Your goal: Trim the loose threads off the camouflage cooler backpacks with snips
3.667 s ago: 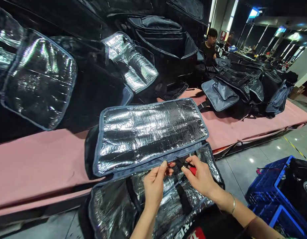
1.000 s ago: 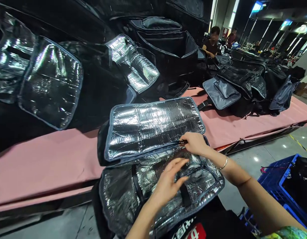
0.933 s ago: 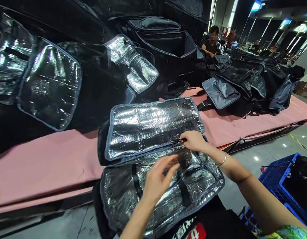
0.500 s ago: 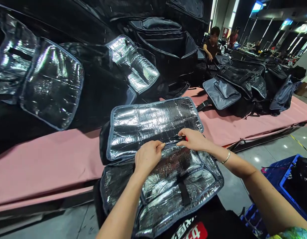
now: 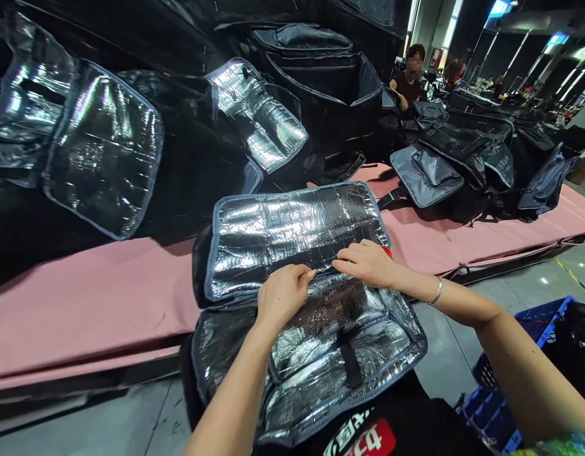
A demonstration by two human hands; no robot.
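Note:
In front of me an insulated bag (image 5: 302,354) lies open, with silver foil lining and grey-blue edge binding. Its foil-lined lid (image 5: 292,225) is folded back onto the table. My left hand (image 5: 283,294) is closed, thumb and finger pinching the bound seam where lid and body meet. Just to its right, my right hand (image 5: 366,263) has curled fingers touching the same seam. A small red-handled cutting tool, seemingly thread snips (image 5: 386,252), shows its red end beyond the right palm; the hand covers the rest. A black strap (image 5: 352,365) crosses the inner foil.
The bag rests partly on a long pink-covered table (image 5: 83,304). Black bags with foil flaps (image 5: 102,152) are heaped behind, and more bags (image 5: 463,158) lie to the right. A blue crate (image 5: 492,411) stands at lower right. A person (image 5: 409,79) works at the back.
My right hand has turned palm down and its fingers have come onto the seam. The tool's dark tips, visible before, are now hidden under the hand. My left hand keeps its pinch.

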